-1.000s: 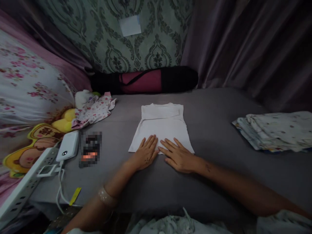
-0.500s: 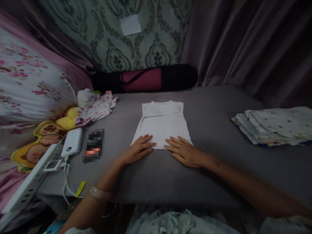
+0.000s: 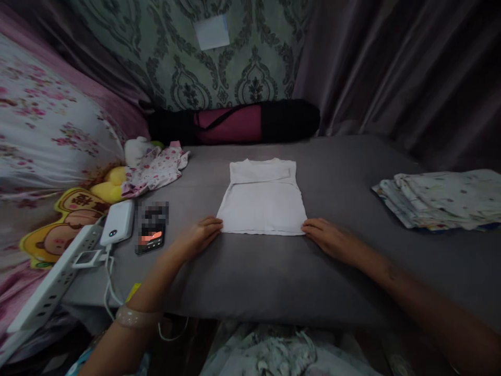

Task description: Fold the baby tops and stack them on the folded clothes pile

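Observation:
A white garment [image 3: 261, 206] lies flat on the grey bed surface, its sleeve part folded across near the top. My left hand [image 3: 203, 235] is closed at the garment's near left corner, fingers pressed together on the cloth. At the near right corner, my right hand [image 3: 326, 237] pinches the edge between thumb and fingers. The hem between my hands lies on the sheet.
A pile of folded cloths [image 3: 446, 201] is at the right. On the left are a phone [image 3: 152, 237], a white power bank [image 3: 118, 222], a power strip [image 3: 50, 284], plush toys and a patterned garment [image 3: 156, 169]. A long black and red bag [image 3: 230, 124] lies at the back.
My hands have moved apart from the garment's lower middle to its two near corners. Their spread fingers have closed on the cloth there.

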Demonstrator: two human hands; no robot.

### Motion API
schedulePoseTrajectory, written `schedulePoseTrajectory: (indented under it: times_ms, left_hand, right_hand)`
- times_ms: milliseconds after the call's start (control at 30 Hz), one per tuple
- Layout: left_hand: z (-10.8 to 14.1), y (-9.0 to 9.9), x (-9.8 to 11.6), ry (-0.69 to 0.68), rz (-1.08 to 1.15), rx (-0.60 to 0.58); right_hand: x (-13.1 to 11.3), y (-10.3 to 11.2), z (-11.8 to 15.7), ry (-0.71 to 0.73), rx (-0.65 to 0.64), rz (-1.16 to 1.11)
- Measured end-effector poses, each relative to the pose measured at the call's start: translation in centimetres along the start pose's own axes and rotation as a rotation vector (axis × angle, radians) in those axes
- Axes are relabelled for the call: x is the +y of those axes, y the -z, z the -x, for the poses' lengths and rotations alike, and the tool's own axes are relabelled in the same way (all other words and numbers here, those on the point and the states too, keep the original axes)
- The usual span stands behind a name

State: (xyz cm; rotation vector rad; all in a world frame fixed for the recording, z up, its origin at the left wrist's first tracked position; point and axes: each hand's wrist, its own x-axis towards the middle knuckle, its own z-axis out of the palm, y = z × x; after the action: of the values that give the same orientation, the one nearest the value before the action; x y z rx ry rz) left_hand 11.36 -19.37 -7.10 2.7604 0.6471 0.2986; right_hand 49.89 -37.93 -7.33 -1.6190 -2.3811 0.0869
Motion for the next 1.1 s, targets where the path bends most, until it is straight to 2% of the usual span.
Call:
schedulePoseTrajectory:
  times_ms: [100,167,333,433,667,800,933,1100]
  left_hand:
    - [-0.4,0.1,0.6,-0.018,-0.075,-0.001]
    - [-0.5,0.0,0.7,0.026,-0.081,-0.003]
    - [-0.5,-0.1,0.8,0.260,0.040,0.019]
    - [-0.7,0.2,1.0,0.318,0.102,0.063]
    - [-1.1,1.1,1.7,0.136,0.131,0.171]
    - [-0.9,1.7,2.2,0.119,0.078,0.191]
    - [0.1,2.5,3.6,0.101,0.070,0.134]
    - [1.9,4.1,6.1,0.075,0.171,0.023]
  right_hand:
    - [-0.7,0.0,-0.4,-0.059,-0.029,0.072]
    - [-1.0,0.0,-0.8,-0.121,-0.025,0.040]
    - [-0.7,-0.2,-1.7,-0.223,0.155,-0.159]
    - [-0.4,0.0,-2.0,-0.218,0.221,-0.204]
    - [-0.4,1.1,-2.0,-0.086,0.295,-0.207]
    - [-0.4,2.0,-1.3,-0.079,0.327,-0.133]
    - [-0.4,2.3,0.6,-0.091,0.281,-0.086]
    - [-1.5,2.8,4.0,-0.112,0.179,-0.109]
